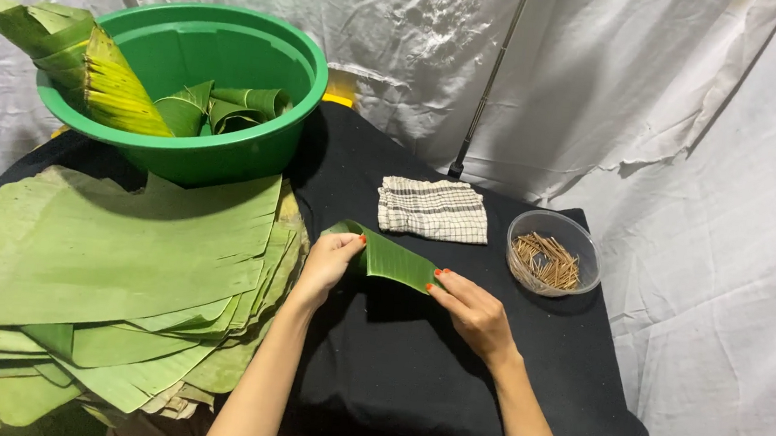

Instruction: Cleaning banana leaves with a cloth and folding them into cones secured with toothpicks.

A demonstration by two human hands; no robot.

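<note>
No packages, labels, signs or screens anywhere in view.
</note>
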